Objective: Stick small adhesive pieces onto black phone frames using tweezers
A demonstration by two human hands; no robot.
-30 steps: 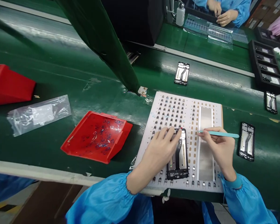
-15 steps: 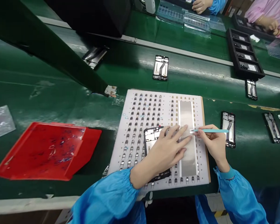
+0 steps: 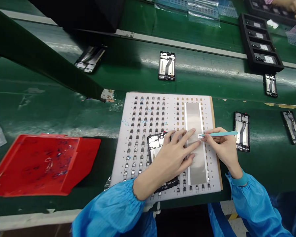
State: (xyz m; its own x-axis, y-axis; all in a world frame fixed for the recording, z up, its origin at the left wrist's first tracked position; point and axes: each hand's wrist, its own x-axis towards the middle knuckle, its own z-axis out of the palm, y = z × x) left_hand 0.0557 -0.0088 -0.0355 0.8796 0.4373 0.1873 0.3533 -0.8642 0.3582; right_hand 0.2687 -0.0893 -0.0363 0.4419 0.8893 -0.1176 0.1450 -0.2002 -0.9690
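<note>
A white sheet [image 3: 148, 112] carrying rows of several small dark parts lies on the green belt in front of me. A black phone frame [image 3: 156, 144] rests on it, mostly under my left hand [image 3: 174, 156]. That hand lies flat with fingers stretched out, fingertips on the sheet's bare silver strip [image 3: 193, 115]. My right hand [image 3: 223, 148] pinches teal tweezers [image 3: 218, 134], whose tip touches the strip's right edge beside my left fingertips.
A red tray [image 3: 41, 164] sits at the left. More phone frames lie on the belt: one behind the sheet [image 3: 166, 65], one right of my hand [image 3: 242, 131], others further right. A black compartment tray [image 3: 260, 39] is at the back right. A dark green beam [image 3: 46, 65] crosses the left.
My left hand slid right off the phone frame's top and spread flat onto the silver strip. The tweezers' tip came to the strip's edge. The view shifted right.
</note>
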